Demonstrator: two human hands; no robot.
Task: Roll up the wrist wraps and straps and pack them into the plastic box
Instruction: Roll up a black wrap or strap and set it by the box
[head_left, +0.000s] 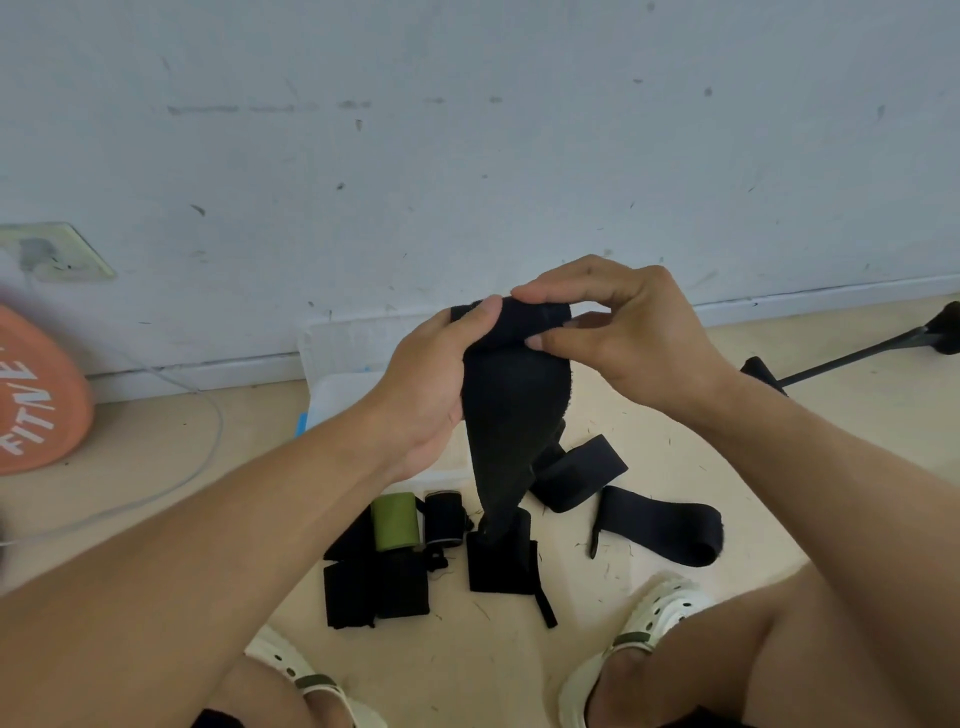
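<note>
**Black wrap held up in both hands at frame centre**

A black wrap (511, 410) hangs in the middle of the frame, its top end bunched into a partial roll and its tail tapering down to the floor (675, 426). The left hand (431, 384) grips the wrap's left side, thumb pressed on the top of the roll. The right hand (618, 327) pinches the roll's right end between curled fingers and thumb.

Behind the hands, against the wall (467, 130), stands the clear plastic box (337, 379), mostly hidden by the left forearm.

On the floor below centre lie more pieces: a green roll (394, 521), a black roll (444, 518) just beside it on the right, folded black wraps (376, 587) under them, a flat black wrap (498, 564) at the tail of the held one, a looped strap (582, 473) and a wide strap (660, 525) toward the right.

An orange plate (36, 389) leans at the left edge, with a white cable (197, 457) curving across the floor near it and a socket (57, 252) on the wall above. A black stand (857, 348) lies at the right edge. White clogs (660, 613) show at the bottom.
</note>
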